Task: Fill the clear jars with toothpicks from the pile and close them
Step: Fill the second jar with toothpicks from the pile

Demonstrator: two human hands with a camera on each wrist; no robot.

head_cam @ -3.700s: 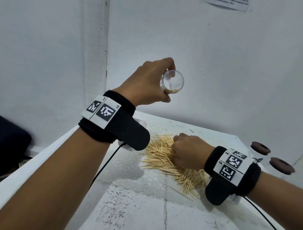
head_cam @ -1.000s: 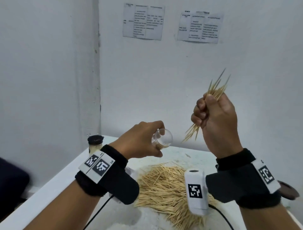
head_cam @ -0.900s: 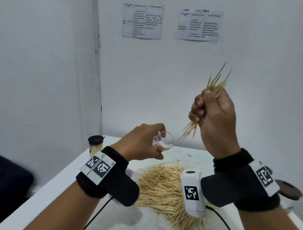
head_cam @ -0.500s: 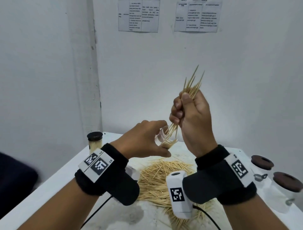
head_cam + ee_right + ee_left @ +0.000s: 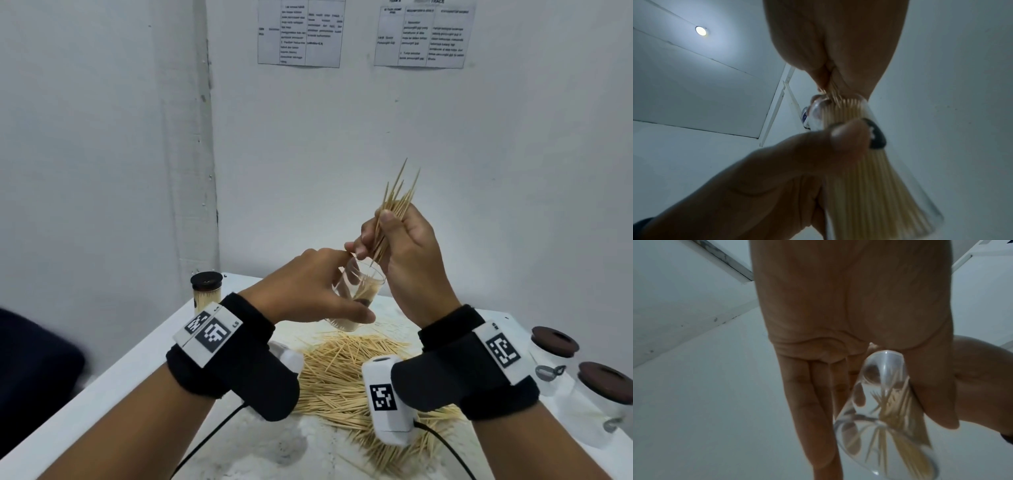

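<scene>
My left hand (image 5: 354, 286) holds a clear jar (image 5: 359, 298) tilted above the table, thumb in front and fingers behind. Some toothpicks lie inside the jar (image 5: 898, 415). My right hand (image 5: 376, 233) pinches a bundle of toothpicks (image 5: 397, 205) just above the jar, lower tips at its mouth. In the right wrist view the bundle (image 5: 833, 93) runs from my fingers down into the jar (image 5: 869, 170), and the left thumb (image 5: 842, 141) crosses its wall. The loose pile (image 5: 342, 377) lies on the white table (image 5: 137, 370) below both hands.
A filled jar with a dark lid (image 5: 206, 291) stands at the table's back left corner. Two clear jars with brown lids (image 5: 555, 346) (image 5: 606, 394) stand at the right edge. White walls close in behind and left; wrist-camera cables trail over the table.
The right hand left the pile with a bundle, raised it, then moved left and down to the jar. Its tips now reach the jar's mouth. The left hand kept hold of the jar.
</scene>
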